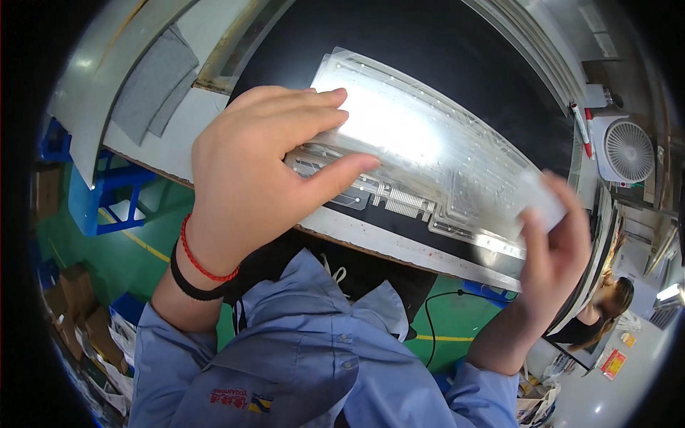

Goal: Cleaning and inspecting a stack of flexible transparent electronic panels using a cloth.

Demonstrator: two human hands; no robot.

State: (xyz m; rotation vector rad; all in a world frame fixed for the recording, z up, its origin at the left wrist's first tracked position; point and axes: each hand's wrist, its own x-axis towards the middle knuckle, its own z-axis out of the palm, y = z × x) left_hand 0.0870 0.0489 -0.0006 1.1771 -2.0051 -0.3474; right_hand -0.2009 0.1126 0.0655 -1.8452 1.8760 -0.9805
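A clear, flexible sheet with silvery circuit traces (457, 153) lies on a black work surface, glaring brightly in the middle. My left hand (246, 160) rests over the sheet's left end, thumb and fingers spread flat, holding nothing. At the opposite end, my right hand (560, 250) pinches a small white piece (540, 201) between thumb and fingers, over the sheet's right edge. Motion blurs that piece, so I cannot tell whether it is cloth, paper or plastic, or whether it touches the sheet. Comb-like traces (403, 201) run along the sheet's near edge.
Grey cloths (153, 82) lie to the left of the black surface (492, 60). On the right are a white fan (628, 148) and red-and-white markers (582, 128). Blue stools (107, 196) stand on the green floor at left. Another person (606, 303) is at far right.
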